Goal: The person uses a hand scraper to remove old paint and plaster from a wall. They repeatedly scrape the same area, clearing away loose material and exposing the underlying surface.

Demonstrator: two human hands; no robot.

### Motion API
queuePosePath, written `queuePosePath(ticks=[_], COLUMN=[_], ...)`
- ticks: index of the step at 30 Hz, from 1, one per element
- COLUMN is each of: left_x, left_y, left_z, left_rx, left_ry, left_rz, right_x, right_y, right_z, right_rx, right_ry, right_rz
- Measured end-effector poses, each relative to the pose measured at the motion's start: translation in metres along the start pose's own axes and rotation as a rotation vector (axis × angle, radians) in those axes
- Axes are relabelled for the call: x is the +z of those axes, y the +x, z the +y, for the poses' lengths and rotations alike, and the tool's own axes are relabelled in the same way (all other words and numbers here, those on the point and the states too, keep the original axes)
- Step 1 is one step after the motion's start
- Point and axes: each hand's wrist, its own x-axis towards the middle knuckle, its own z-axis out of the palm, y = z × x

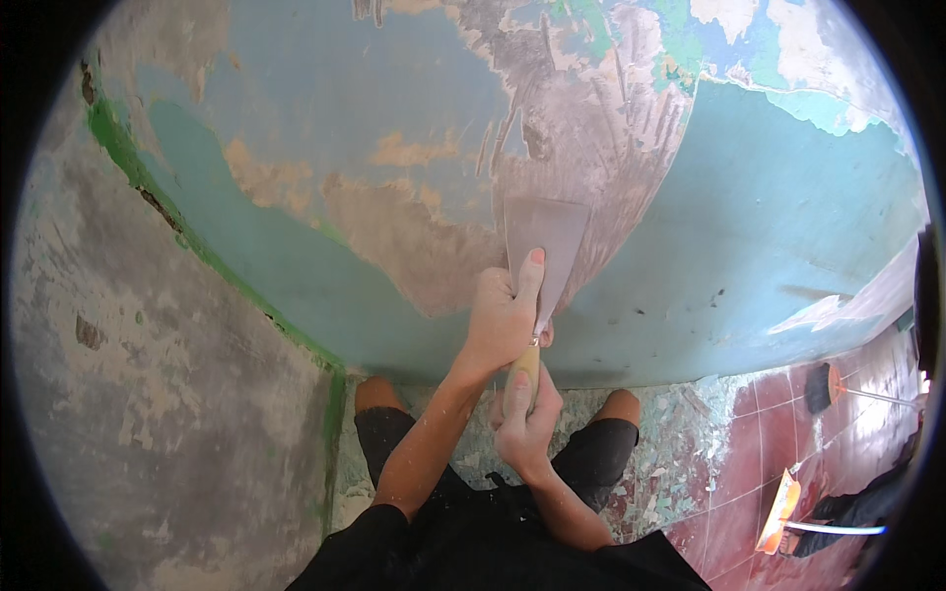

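Note:
A wide-bladed scraper (550,229) lies with its metal blade against the painted wall (355,81), its broad edge uppermost. My right hand (528,432) grips the pale handle (526,366), thumb along it. Higher up, my left hand (506,310) wraps around the lower blade with the thumb pressed on its face; some of its fingers are hidden behind the metal. Around the blade edge, a bare grey-brown patch (591,148) shows scratch marks. Blue paint borders it at the left, and smooth teal paint (754,221) at the right.
A bare, mottled side wall (185,406) meets the painted wall along a green strip at left. Paint flakes (665,443) litter the red tiled floor (739,473). At right are a dark-bristled broom (820,389), an orange broom head (779,513) and another person's leg (850,510).

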Motion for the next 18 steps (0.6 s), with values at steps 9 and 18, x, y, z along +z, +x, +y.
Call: queuePosePath(ticks=[9, 18], left_x=[0.012, 0.009], left_y=[0.004, 0.005], left_z=[0.000, 0.000], left_rx=[-0.037, 0.009], left_ry=[-0.038, -0.045], left_rz=[0.055, -0.001], right_x=[-0.003, -0.003], right_y=[0.004, 0.007], right_z=[-0.005, -0.016], right_rx=[0.023, 0.002], right_ry=[-0.005, -0.008], right_rz=[0.013, -0.015])
